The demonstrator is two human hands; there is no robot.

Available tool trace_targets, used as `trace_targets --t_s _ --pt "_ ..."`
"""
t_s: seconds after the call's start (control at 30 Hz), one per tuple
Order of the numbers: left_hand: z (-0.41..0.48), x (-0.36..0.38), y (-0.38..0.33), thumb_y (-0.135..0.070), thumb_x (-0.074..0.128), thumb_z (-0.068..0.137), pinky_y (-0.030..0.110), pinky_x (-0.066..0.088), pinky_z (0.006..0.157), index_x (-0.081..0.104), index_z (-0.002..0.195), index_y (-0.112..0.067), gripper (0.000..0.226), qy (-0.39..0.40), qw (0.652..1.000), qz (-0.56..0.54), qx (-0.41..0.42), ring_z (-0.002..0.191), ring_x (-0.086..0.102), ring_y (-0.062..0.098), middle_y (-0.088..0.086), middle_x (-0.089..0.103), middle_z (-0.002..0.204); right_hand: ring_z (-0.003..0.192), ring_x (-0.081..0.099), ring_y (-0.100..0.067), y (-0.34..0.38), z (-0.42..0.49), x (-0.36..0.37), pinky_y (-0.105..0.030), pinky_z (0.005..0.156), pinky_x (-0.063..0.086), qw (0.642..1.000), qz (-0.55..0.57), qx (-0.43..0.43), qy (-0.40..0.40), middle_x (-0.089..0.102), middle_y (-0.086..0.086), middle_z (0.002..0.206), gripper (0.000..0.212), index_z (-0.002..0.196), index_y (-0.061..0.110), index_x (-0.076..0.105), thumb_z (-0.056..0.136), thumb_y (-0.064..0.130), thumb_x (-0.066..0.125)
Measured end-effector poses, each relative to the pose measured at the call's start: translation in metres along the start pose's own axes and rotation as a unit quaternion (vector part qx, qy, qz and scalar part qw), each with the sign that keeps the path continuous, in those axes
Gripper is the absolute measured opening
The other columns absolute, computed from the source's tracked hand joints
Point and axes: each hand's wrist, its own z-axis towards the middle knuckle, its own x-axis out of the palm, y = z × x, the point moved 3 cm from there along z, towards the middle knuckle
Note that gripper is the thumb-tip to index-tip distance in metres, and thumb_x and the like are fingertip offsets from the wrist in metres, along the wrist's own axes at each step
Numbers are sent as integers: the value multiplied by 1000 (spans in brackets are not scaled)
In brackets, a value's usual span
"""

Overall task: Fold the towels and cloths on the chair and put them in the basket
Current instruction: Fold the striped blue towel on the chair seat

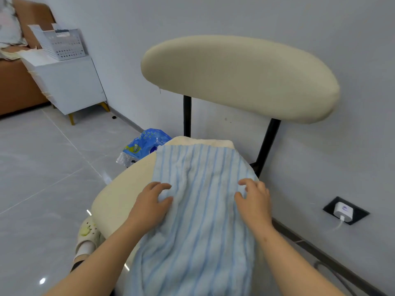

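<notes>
A blue-and-white striped towel (198,210) lies lengthwise over the cream seat of the chair (119,195), its near end hanging toward me. A cream towel (213,142) shows under its far end. My left hand (151,201) rests on the towel's left edge, with thumb and curled fingers bunching a fold of cloth. My right hand (254,199) sits on the right edge with its fingers bent over the cloth. The white perforated basket (62,42) stands far off at the upper left, on a white cabinet (70,86).
The chair's cream backrest (239,77) stands close to the grey wall. A blue plastic packet (143,146) lies on the tiled floor behind the seat. A wall socket with a white charger (344,210) is low on the right. My slippered foot (87,233) is left of the seat.
</notes>
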Motion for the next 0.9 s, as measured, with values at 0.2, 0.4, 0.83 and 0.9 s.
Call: trace_targets --t_s 0.2,0.4,0.83,0.9 --pt "-74 -17 28 -16 55 92 20 37 58 62 106 -18 16 -45 993 -68 -82 76 55 9 3 61 98 65 45 -13 -14 -79 -3 -25 57 34 992 105 28 60 46 0 79 15 83 23 49 84 10 56" --pt "-113 -8 28 -22 54 94 29 44 61 50 111 -12 20 -18 951 -245 -186 79 57 20 9 57 97 76 51 -20 -27 -129 -1 -27 69 37 984 159 79 23 52 -5 83 21 76 21 50 78 7 65" --pt "-144 -18 29 -33 57 90 42 52 81 63 114 -13 32 132 818 -503 -247 99 66 26 9 71 106 82 63 -24 -9 -174 -20 -32 71 50 838 464 250 138 70 -14 93 10 94 6 66 86 8 61" --pt "-138 -28 24 -36 52 92 40 50 82 64 112 -14 32 107 771 -585 -227 99 66 24 9 71 108 86 63 -25 0 -161 -32 -33 73 49 822 509 234 103 69 -16 99 14 99 6 66 87 9 58"
